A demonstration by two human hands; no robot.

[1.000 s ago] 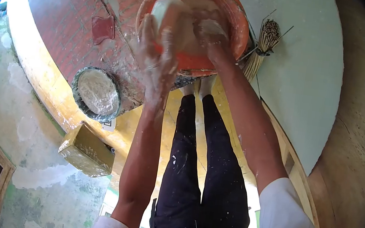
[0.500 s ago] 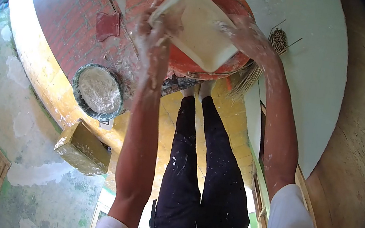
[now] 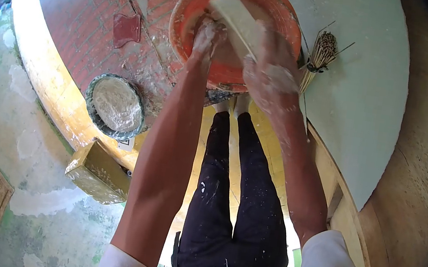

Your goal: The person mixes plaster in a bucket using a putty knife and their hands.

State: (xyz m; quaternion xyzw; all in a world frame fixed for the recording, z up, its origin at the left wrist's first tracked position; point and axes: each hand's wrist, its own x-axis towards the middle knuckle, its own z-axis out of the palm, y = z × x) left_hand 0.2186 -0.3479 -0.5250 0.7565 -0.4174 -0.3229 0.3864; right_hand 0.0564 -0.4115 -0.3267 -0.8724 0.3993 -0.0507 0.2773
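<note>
A white rectangular tray (image 3: pixel 238 22) stands tilted on its side over a round red basin (image 3: pixel 180 26) with cloudy liquid in it. My right hand (image 3: pixel 271 76), smeared with white paste, is closed round the tray's near right end, and its fingers are partly blurred. Inside the basin's left part, my left hand (image 3: pixel 206 38) is close beside the tray's left side, also coated in white. Its fingers point down toward the liquid and are partly hidden.
A bundle of sticks (image 3: pixel 322 50) lies right of the basin on a pale board (image 3: pixel 359 98). To the left stand a dark bowl of white paste (image 3: pixel 116 107) and a yellowish box (image 3: pixel 99 171). A dark red piece (image 3: pixel 126 30) lies on the brick-patterned surface (image 3: pixel 89 14).
The tray has turned from lying face-up across the basin to a steep tilt. My left hand has moved right into the basin; my right hand has shifted left and nearer me.
</note>
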